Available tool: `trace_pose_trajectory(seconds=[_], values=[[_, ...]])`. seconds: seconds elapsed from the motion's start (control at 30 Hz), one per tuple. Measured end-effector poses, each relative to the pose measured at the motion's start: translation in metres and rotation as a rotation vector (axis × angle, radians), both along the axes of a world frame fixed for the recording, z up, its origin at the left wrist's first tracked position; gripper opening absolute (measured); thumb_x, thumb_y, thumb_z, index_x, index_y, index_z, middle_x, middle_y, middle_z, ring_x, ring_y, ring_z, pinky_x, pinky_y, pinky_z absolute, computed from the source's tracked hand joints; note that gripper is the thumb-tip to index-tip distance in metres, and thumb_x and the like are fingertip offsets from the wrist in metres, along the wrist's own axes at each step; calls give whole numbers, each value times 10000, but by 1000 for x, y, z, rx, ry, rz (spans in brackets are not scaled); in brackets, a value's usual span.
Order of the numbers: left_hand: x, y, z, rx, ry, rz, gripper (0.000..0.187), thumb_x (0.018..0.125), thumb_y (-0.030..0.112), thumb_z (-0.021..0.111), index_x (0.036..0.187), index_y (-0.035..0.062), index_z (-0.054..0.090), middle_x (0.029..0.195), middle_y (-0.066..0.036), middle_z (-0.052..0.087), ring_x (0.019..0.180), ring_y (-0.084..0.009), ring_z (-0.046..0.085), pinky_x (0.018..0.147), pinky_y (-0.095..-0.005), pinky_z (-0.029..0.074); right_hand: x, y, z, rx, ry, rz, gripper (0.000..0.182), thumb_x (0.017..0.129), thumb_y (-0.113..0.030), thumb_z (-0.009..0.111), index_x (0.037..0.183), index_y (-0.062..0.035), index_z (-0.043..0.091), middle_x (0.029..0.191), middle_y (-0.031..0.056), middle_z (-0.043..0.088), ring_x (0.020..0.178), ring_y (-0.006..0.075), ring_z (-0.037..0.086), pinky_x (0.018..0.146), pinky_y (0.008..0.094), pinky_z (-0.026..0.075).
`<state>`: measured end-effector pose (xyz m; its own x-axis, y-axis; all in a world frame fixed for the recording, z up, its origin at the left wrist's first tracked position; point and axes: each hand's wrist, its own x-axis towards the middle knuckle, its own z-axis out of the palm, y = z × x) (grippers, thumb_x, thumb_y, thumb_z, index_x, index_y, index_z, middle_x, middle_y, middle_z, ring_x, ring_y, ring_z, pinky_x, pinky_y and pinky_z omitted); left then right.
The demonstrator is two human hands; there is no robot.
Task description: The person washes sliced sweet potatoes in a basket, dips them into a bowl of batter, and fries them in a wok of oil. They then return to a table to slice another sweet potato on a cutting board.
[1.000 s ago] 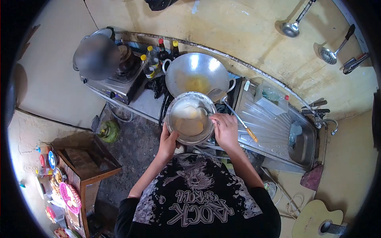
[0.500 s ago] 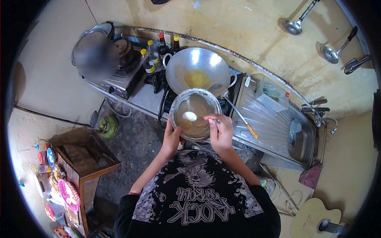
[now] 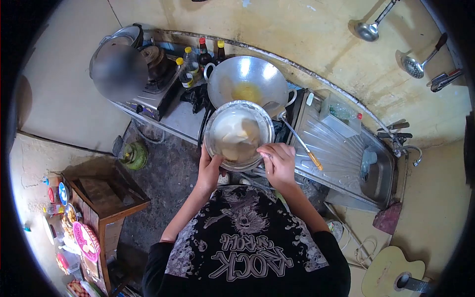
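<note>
Near wok (image 3: 255, 74), hands (image 3: 279, 162) flanking bowl (image 3: 240, 166), forearms (image 3: 192, 209) converging

Glossy, smooth metal is seen on the wok (image 3: 247, 74), duller metal on the bowl (image 3: 241, 167), ribbed metal on the drainboard (image 3: 326, 148), and matt cloth on the shirt (image 3: 247, 237).

The black shirt (image 3: 247, 242), bottom centre, reads "ROCK" and, less clearly, "ROLL"; bottle labels (image 3: 187, 83), upper left, are illegible.
</note>
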<state>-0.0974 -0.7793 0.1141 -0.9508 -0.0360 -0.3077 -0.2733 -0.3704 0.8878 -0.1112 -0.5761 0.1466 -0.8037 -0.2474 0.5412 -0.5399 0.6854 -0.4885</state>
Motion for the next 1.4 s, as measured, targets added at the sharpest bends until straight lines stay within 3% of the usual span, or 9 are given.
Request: trace_pose_trajectory(seconds=[0.17,0.27,0.47,0.53,0.77,0.87,0.97,1.1,1.4], values=[[0,4,5,6,-13,37,572,857,23,430,1389,149,265,1032,-47,547,699,-89,548,452,-207,397,-1,-12,5,-57,104,-133,92,817,-44,576,883,-68,634,869,56,648,814,234,589,751,352,387],[-1,4,0,-35,3,43,572,858,26,428,1393,149,265,1030,-48,551,701,-88,548,454,-204,405,13,-24,16,-278,-88,16,91,812,-38,573,866,-70,639,850,52,649,802,226,591,748,348,384],[-1,1,-1,-74,-7,64,592,859,24,434,1408,151,251,999,-49,557,690,-88,545,456,-202,418,2,-18,-6,-1,34,-12,91,804,-69,600,878,-85,651,868,44,650,805,228,594,756,354,387],[0,-2,-4,-52,-5,42,652,852,9,424,1442,140,179,1073,-75,544,682,-91,552,433,-198,421,-6,-11,-11,30,74,-51,103,805,-73,602,891,-93,655,880,46,650,808,233,594,757,357,388],[-3,-4,2,-54,4,60,683,855,4,425,1463,132,141,1113,-87,538,679,-90,553,424,-197,423,-7,-7,-1,-22,161,-117,127,783,-78,618,904,-101,649,878,39,641,809,221,581,736,347,384],[-3,-1,7,-74,26,80,575,868,28,442,1404,118,253,1022,-61,560,679,-86,549,447,-202,417,-8,-10,-8,-43,62,-124,116,802,-78,602,907,-100,647,874,46,642,809,230,583,740,351,388],[-5,-3,1,-76,43,54,586,864,27,447,1408,116,246,1040,-69,560,685,-86,559,446,-196,419,-7,-15,-10,-111,12,-110,79,831,-60,575,882,-76,633,868,64,645,801,245,588,737,354,399],[-6,-3,-3,-40,32,42,697,851,-11,432,1466,129,135,1113,-82,535,668,-88,555,420,-190,423,-1,-19,-6,-236,59,-93,106,832,-84,579,920,-99,635,863,53,638,809,243,584,747,360,397],[-5,3,6,-72,-2,51,595,865,34,452,1414,125,242,1073,-56,560,700,-82,567,444,-190,422,-2,-19,-10,-51,120,-80,182,762,-81,626,941,-109,635,914,50,632,805,238,583,711,356,403]])
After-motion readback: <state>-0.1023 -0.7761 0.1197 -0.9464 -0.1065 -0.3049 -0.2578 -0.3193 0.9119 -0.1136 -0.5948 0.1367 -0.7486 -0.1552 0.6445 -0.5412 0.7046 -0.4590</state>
